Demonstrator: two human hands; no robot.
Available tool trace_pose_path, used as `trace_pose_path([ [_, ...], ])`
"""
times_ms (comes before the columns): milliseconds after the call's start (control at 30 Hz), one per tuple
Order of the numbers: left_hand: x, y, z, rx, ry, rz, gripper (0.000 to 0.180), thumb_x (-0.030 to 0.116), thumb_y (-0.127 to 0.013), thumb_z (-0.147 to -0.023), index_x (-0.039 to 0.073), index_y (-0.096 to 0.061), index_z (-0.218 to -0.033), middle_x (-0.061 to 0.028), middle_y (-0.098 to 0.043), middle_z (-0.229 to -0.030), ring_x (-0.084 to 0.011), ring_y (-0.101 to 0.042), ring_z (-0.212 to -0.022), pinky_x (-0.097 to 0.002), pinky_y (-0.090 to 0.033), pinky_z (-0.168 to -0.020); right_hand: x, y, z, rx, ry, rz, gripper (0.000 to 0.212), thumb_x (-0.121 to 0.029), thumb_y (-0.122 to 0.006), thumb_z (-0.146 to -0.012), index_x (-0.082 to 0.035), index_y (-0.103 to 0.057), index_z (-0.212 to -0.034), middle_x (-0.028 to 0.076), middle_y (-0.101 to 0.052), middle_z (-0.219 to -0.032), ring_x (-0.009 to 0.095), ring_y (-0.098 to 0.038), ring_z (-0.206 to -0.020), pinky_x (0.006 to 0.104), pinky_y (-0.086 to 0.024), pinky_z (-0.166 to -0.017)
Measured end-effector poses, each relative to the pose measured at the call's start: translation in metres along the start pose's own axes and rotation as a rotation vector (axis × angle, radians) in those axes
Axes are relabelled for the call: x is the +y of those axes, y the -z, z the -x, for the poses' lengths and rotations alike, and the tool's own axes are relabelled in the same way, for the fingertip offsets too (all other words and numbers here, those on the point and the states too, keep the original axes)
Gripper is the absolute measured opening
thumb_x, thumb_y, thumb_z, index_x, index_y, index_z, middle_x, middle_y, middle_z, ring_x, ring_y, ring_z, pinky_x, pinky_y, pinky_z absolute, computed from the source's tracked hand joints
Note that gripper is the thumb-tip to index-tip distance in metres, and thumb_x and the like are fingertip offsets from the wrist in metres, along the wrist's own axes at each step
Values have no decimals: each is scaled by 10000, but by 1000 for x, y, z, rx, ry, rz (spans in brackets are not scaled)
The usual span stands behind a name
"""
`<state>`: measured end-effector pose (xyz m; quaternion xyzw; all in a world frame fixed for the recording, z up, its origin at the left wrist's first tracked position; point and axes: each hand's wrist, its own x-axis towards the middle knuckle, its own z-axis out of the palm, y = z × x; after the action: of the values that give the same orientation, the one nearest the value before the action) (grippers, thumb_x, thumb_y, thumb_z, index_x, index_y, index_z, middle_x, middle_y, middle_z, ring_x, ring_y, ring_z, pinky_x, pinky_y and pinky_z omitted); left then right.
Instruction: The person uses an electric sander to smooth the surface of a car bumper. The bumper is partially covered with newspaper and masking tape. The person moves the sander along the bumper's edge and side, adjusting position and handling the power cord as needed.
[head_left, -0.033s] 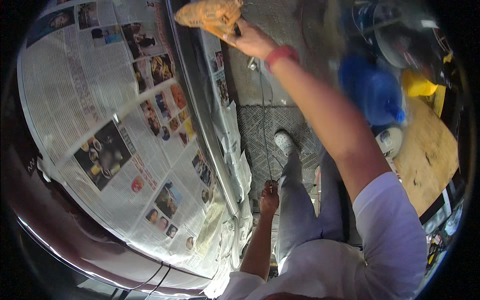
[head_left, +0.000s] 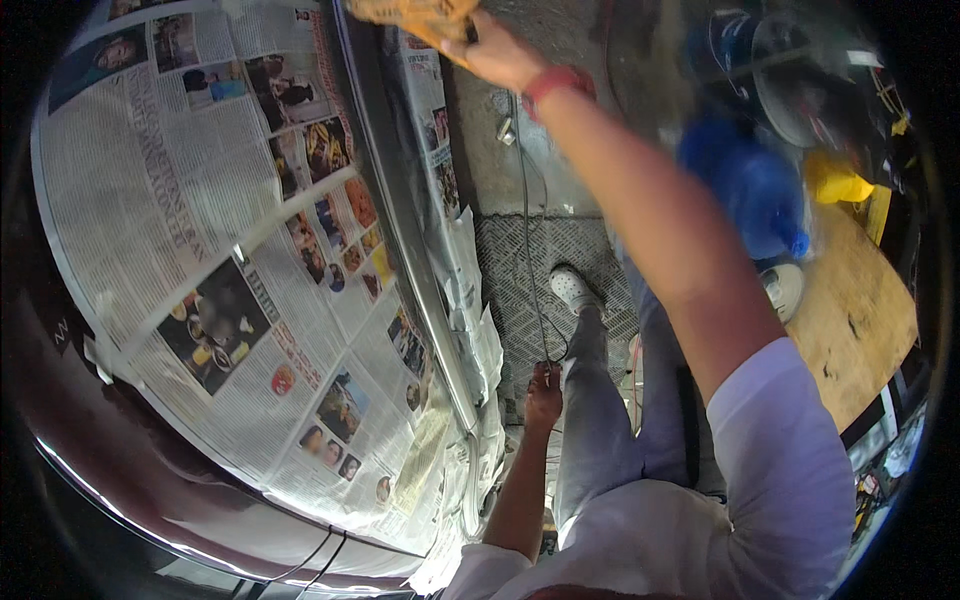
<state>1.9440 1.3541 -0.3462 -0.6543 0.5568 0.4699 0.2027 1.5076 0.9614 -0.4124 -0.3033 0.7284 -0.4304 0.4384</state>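
At the top edge my right hand (head_left: 497,52) is closed on a crumpled orange cloth-like thing (head_left: 415,18), partly cut off by the picture's edge. It is held out over the dark sill (head_left: 375,130) beside a panel covered in newspaper (head_left: 240,280). Low by my leg, my left hand (head_left: 545,392) is closed around a thin dark cord (head_left: 527,230). The cord runs up along the floor, close to a small metal fitting (head_left: 507,132). Dark maroon car bodywork (head_left: 110,450) curves around the newspaper.
A large blue water bottle (head_left: 755,200) lies at the right, next to a yellow container (head_left: 835,178). Below them is a brown wooden board (head_left: 850,320). My foot in a light clog (head_left: 572,288) stands on a patterned metal floor plate (head_left: 500,250).
My right hand has shifted slightly up and left with the orange cloth-like thing. My left hand stays closed on the cord, whose slack bends a little more.
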Motion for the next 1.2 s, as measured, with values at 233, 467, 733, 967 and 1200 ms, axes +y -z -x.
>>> trace_pose_path([
  [233, 37, 11, -6, -81, 5, -17, 363, 352, -484, -1081, 36, -605, -1211, -290, -665, -1143, -509, -611, -1092, -567, -471, -908, 12, 19, -145, 306, 183, -315, 546, -307, -644, -970, -39, -536, -1433, 175, -654, -1360, 304, -607, -1269, 394, -455, -1080],
  [467, 38, 20, 2, -80, 34, -54, 313, 261, -455, -1093, 2, -597, -1196, -285, -665, -1135, -498, -616, -1075, -560, -484, -875, 96, -17, -169, 254, 186, -711, 714, -339, -727, -958, -141, -396, -1558, 124, -541, -1495, 204, -559, -1307, 362, -448, -1088],
  [733, 29, 11, 31, -93, 203, -28, 313, 299, -432, -1097, 62, -608, -1200, -282, -682, -1119, -523, -620, -1068, -560, -485, -874, 189, -68, 21, -260, -240, -220, 639, -380, -759, -940, -72, -532, -1451, 99, -660, -1356, 213, -592, -1258, 367, -424, -1110],
  [967, 9, 2, 32, -167, 377, 12, 322, 343, -423, -1099, 107, -625, -1187, -249, -689, -1132, -493, -629, -1105, -522, -485, -908, 235, -112, 184, -616, -318, -195, 694, -316, -749, -919, -95, -447, -1503, 206, -570, -1458, 360, -527, -1373, 445, -405, -1155],
  [1200, -42, -19, 39, -198, 218, 30, 283, 292, -416, -1092, 110, -620, -1163, -226, -676, -1132, -466, -630, -1101, -545, -473, -905, 240, -144, 339, -770, -286, 98, 559, -331, -683, -908, -123, -546, -1408, 202, -678, -1219, 395, -662, -1097, 542, -507, -950],
])
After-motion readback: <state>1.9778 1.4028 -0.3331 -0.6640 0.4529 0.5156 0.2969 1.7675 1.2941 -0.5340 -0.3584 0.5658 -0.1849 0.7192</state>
